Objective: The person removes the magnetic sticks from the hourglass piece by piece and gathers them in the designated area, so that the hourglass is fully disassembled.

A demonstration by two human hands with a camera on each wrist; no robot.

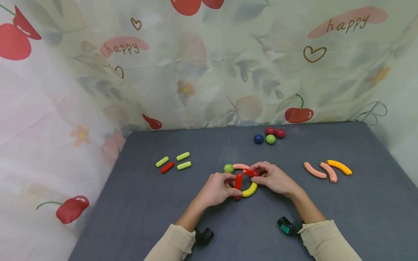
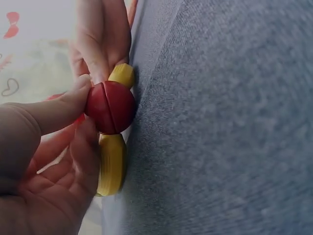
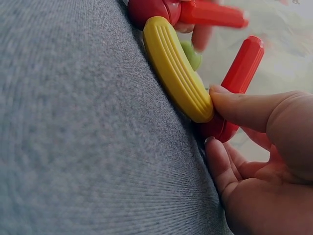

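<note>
A ring of curved sticks and balls lies on the grey mat. My left hand [image 1: 217, 190] pinches its near red ball [image 2: 111, 107] between thumb and fingers; a short red stick [image 1: 239, 180] stands up from that ball. On the ring's right side my right hand [image 1: 272, 177] pinches another red ball [image 3: 215, 131], from which a second red stick [image 3: 244, 63] rises. A yellow curved stick [image 1: 250, 190] joins these two balls. A green ball [image 1: 228, 168] and a pink curved stick [image 1: 241, 166] form the far side. Fingers partly cover the ring's left side.
Several short green sticks [image 1: 183, 156] and a red stick [image 1: 167, 167] lie at left. Loose balls, among them a blue ball [image 1: 258, 139], sit at the back. Pink curved sticks [image 1: 315, 170] and an orange curved stick [image 1: 339, 167] lie at right. A patterned cloth [image 1: 209, 72] hangs behind.
</note>
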